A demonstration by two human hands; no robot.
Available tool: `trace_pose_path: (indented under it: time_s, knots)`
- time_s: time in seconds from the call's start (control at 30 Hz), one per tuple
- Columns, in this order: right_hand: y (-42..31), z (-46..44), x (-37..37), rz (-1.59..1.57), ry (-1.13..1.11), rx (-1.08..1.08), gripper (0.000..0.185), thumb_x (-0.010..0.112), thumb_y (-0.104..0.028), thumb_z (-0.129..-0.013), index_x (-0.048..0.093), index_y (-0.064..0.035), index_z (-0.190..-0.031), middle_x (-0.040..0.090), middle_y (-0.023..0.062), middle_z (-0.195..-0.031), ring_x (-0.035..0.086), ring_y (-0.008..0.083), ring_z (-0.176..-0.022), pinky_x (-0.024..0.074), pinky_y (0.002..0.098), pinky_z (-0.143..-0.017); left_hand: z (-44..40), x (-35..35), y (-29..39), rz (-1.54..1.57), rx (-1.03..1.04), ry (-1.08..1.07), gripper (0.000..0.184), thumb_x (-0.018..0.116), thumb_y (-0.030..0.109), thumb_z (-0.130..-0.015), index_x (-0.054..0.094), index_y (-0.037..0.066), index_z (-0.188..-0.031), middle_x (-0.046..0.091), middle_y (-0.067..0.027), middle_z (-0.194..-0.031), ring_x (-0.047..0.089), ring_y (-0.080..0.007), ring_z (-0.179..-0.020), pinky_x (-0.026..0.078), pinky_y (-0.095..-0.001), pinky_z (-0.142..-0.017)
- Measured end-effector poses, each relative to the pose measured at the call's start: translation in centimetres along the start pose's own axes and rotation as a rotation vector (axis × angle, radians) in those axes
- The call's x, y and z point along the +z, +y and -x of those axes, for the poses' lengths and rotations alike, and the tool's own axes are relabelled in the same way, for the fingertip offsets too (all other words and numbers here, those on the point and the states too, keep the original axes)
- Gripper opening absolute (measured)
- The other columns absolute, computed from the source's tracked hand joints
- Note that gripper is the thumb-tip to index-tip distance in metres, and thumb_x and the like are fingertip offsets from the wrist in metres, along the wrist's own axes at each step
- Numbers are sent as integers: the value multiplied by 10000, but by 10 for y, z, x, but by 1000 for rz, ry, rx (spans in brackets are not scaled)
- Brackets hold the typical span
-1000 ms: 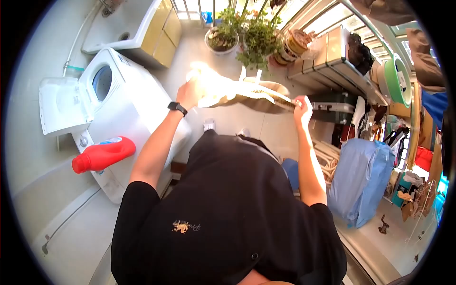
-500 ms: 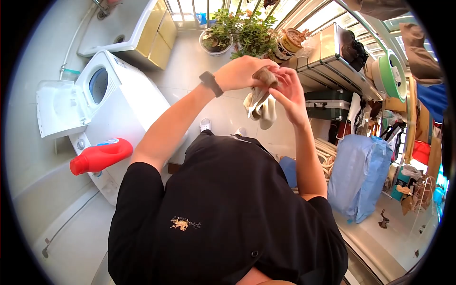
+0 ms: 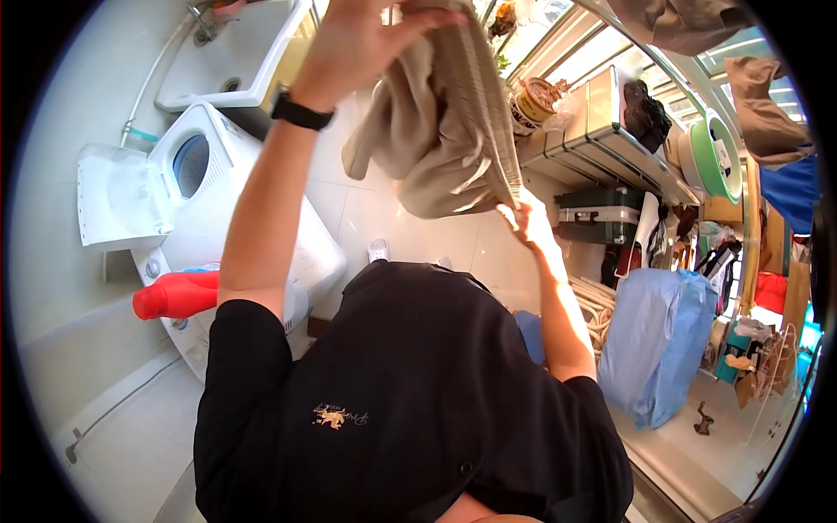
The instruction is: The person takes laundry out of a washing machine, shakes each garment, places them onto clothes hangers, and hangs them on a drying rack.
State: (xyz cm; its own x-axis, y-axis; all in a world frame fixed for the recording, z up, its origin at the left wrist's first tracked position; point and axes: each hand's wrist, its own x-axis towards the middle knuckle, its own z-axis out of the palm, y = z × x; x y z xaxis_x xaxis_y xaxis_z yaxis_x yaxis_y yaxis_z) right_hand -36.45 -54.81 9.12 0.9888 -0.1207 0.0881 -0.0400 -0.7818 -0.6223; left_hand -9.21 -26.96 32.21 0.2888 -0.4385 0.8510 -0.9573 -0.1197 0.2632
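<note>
Khaki pants (image 3: 436, 131) hang stretched between my two hands in front of me, their gathered waistband running along the right side. My left hand (image 3: 353, 39), with a dark watch band on its wrist, grips the upper end of the waistband; some of its fingers are cut off by the top edge of the view. Lower down, my right hand (image 3: 526, 218) pinches the other end of the band. A pale tie or tag shows on the cloth near the band. The legs are bunched, so their length cannot be told.
To the left stands a white top-loading washing machine (image 3: 288, 218) with its lid (image 3: 118, 196) up. A red detergent bottle (image 3: 174, 296) lies on it. Behind is a sink (image 3: 261, 52). On the right are a metal-edged cabinet (image 3: 575, 118), cases (image 3: 602, 218) and a blue covered bundle (image 3: 658, 340).
Both hands held a small bunch of brown and off-white cloth close together. Now they are apart, left higher and right lower, with the khaki pants spread between them.
</note>
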Motion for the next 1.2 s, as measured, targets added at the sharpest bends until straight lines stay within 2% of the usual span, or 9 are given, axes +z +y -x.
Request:
trace_pose_path:
  time_s: [0.17,0.33,0.53,0.63,0.77,0.83,0.9,0.97,1.2]
  knots:
    - [-7,-28,-107,95,11,-143,185,796,-144,-872,779,-23,-1012,738,165,-1136,717,354,-975,559,392,-876,43,-51,-60,-2,-456,-430,205,769,191,-934,736,48,-1078,624,-56,-738,532,-93,-668,451,-293,-648]
    - [-34,-65,-190,98,20,-175,183,790,0,-826,782,-7,-1009,753,121,-997,711,238,-883,543,328,-821,61,-65,-79,310,-409,-544,213,804,179,-898,733,80,-1073,505,60,-718,421,-70,-686,447,-257,-657]
    - [-78,-78,-242,230,55,-292,149,802,4,-814,730,18,-943,711,98,-919,685,231,-836,534,320,-793,51,-76,-77,105,-487,-829,273,821,157,-867,653,76,-1066,533,-9,-711,473,-78,-688,469,-271,-668]
    - [-102,-71,-258,361,121,-322,140,796,-15,-825,713,14,-934,722,127,-961,709,284,-846,545,345,-786,52,-76,-71,101,-470,-679,299,818,146,-870,618,74,-1080,487,-36,-686,460,-87,-665,469,-268,-666]
    - [-102,-44,-237,435,527,-411,92,768,-32,-844,713,-23,-917,726,145,-976,718,312,-874,554,365,-800,60,-74,-41,315,-320,-365,245,763,69,-891,625,66,-1093,638,-95,-795,610,-150,-732,520,-288,-753]
    - [-54,-30,-207,575,112,-193,109,764,-53,-840,698,-23,-922,717,145,-938,698,337,-881,544,399,-821,97,-47,-74,201,-430,-601,211,745,75,-892,624,53,-1063,674,-122,-820,653,-198,-769,531,-316,-784]
    - [-19,-18,-168,469,137,-230,127,755,-61,-839,689,-24,-941,708,143,-905,677,356,-883,527,430,-834,114,-29,-74,154,-565,-734,177,725,65,-881,596,21,-995,693,-145,-836,688,-269,-825,527,-353,-797]
    - [-27,-21,-161,400,160,-195,133,757,-65,-849,683,-25,-953,713,145,-906,682,361,-884,534,415,-823,107,-28,-55,-63,-388,-795,153,706,52,-890,594,12,-985,683,-146,-832,680,-276,-830,519,-358,-798]
    - [-92,-8,-185,336,243,-154,167,772,-83,-877,681,-4,-993,746,137,-973,718,341,-882,561,349,-787,85,-53,-64,140,-423,-568,162,706,55,-906,593,9,-1013,679,-147,-897,683,-292,-874,520,-365,-817]
